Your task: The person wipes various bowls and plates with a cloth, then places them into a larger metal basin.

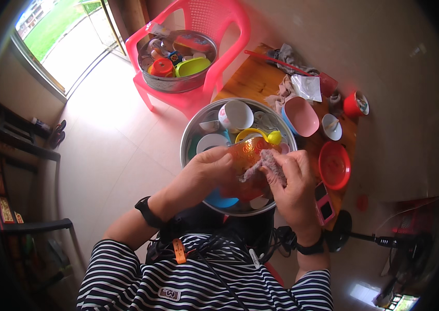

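Note:
Over a large round metal basin (185, 144), my left hand (213, 167) grips an orange-and-red translucent item (247, 149) with gold patterns; its exact kind is unclear. My right hand (293, 177) pinches a greyish-pink cloth (269, 163) against that item's surface. Inside the basin are a white bowl with a floral pattern (236, 115), a white round dish (212, 142), a yellow ring-shaped piece (247, 132), a small yellow lemon-shaped object (274, 137) and a blue piece (221, 199). The hands and the held item hide part of the contents.
A pink plastic chair (225, 74) bears a second metal basin (178, 84) of mixed items. On the wooden table (239, 85) are a pink-and-blue bowl (301, 116), a white bowl (331, 128), a red bowl (334, 165), a red cup (353, 104) and a pink-framed object (324, 204).

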`<action>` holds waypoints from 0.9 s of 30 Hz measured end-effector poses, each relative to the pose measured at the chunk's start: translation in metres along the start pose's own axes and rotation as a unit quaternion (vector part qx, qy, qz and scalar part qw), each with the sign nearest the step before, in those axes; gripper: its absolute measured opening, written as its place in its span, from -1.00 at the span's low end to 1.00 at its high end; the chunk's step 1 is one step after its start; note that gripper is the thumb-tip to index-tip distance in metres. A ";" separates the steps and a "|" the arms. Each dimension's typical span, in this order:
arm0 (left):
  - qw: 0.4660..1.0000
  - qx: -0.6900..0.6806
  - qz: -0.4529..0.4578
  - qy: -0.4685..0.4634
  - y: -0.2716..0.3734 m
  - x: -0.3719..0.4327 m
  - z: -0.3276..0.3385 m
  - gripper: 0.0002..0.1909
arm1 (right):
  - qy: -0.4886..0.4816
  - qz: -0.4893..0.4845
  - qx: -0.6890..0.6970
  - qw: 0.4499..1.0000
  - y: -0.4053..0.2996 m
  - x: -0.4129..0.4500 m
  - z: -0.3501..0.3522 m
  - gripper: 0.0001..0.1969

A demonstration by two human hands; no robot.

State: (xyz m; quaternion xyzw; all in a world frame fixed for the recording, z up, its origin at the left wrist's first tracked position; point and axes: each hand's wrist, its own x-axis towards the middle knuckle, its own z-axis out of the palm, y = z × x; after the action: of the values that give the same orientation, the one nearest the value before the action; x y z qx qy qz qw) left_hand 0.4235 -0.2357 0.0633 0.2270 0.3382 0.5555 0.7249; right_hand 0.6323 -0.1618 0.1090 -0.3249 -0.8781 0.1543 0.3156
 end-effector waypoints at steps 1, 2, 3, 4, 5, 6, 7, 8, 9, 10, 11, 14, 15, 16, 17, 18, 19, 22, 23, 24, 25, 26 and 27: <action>1.000 0.000 0.000 0.002 0.001 0.001 0.002 -0.67 | -0.001 -0.001 0.002 1.000 -0.002 -0.003 0.001 -0.65; 1.000 -0.013 0.003 0.001 0.003 0.002 0.005 -0.65 | -0.003 -0.029 -0.004 1.000 -0.005 -0.005 0.002 -0.64; 1.000 -0.026 0.004 -0.001 0.004 0.003 0.009 -0.64 | -0.005 -0.056 -0.010 0.998 -0.008 -0.006 0.003 -0.62; 1.000 -0.026 0.004 0.000 0.006 0.005 0.011 -0.64 | 0.005 -0.078 -0.030 0.996 -0.012 -0.005 0.006 -0.60; 0.999 -0.041 -0.013 -0.031 0.007 0.006 0.014 -0.63 | 0.005 -0.078 -0.028 0.997 -0.015 -0.002 0.009 -0.60; 0.996 -0.056 -0.029 -0.062 0.007 0.008 0.016 -0.62 | -0.008 -0.118 -0.048 0.992 -0.018 0.003 0.012 -0.59; 0.996 -0.056 -0.029 -0.062 0.004 0.011 0.018 -0.62 | -0.020 -0.158 -0.068 0.985 -0.019 0.006 0.013 -0.59; 0.997 -0.075 -0.027 -0.016 -0.001 0.017 0.018 -0.60 | -0.028 -0.181 -0.108 0.977 -0.017 0.005 0.016 -0.59; 0.995 -0.093 -0.026 0.031 -0.004 0.018 0.019 -0.58 | -0.029 -0.181 -0.106 0.977 -0.015 0.004 0.017 -0.59; 0.995 -0.093 -0.026 0.032 -0.002 0.017 0.019 -0.58 | -0.052 -0.194 -0.101 0.974 -0.013 0.004 0.018 -0.61; 0.991 -0.132 -0.032 0.014 0.002 0.016 0.021 -0.56 | -0.076 -0.207 -0.096 0.971 -0.012 0.004 0.017 -0.62; 0.947 -0.292 -0.007 -0.135 -0.008 0.025 -0.001 -0.53 | -0.076 -0.226 -0.122 0.964 -0.010 -0.004 0.016 -0.65; 0.877 -0.399 0.024 -0.265 -0.005 0.028 0.002 -0.51 | -0.078 -0.224 -0.122 0.964 -0.010 -0.008 0.015 -0.65; 0.972 -0.233 -0.002 -0.040 0.005 0.020 0.012 -0.49 | -0.088 -0.238 -0.127 0.959 -0.009 -0.011 0.016 -0.64; 0.971 -0.235 -0.003 -0.040 0.004 0.022 0.011 -0.49 | -0.097 -0.251 -0.133 0.954 -0.008 -0.015 0.016 -0.62; 0.975 -0.220 0.000 -0.024 0.002 0.023 0.010 -0.48 | -0.102 -0.263 -0.156 0.947 -0.008 -0.018 0.018 -0.62; 0.979 -0.204 0.004 -0.009 0.000 0.025 0.009 -0.47 | -0.102 -0.262 -0.156 0.947 -0.008 -0.019 0.019 -0.62; 0.976 -0.214 0.015 -0.044 -0.010 0.030 -0.004 -0.47 | -0.099 -0.267 -0.192 0.939 -0.009 -0.020 0.018 -0.62; 0.976 -0.213 0.014 -0.046 -0.011 0.030 -0.008 -0.47 | -0.086 -0.239 -0.176 0.951 -0.010 -0.019 0.013 -0.64; 0.955 -0.269 0.012 -0.120 -0.010 0.029 -0.012 -0.50 | -0.074 -0.212 -0.159 0.961 -0.011 -0.018 0.008 -0.66; 0.926 -0.323 0.009 -0.193 -0.009 0.028 -0.013 -0.53 | -0.074 -0.212 -0.159 0.961 -0.009 -0.016 0.005 -0.66; 0.926 -0.323 0.009 -0.193 -0.008 0.026 -0.011 -0.53 | -0.029 -0.142 -0.141 0.979 -0.006 -0.013 0.002 -0.66; 0.957 -0.267 0.023 -0.113 -0.006 0.024 -0.006 -0.50 | 0.016 -0.071 -0.122 0.990 -0.002 -0.009 -0.001 -0.67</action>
State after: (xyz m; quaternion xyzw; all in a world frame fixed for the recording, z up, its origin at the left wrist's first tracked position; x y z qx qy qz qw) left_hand 0.4268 -0.2142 0.0495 0.0945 0.0885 0.6129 0.7794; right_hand 0.6375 -0.1694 0.1063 -0.3006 -0.9061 0.0180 0.2973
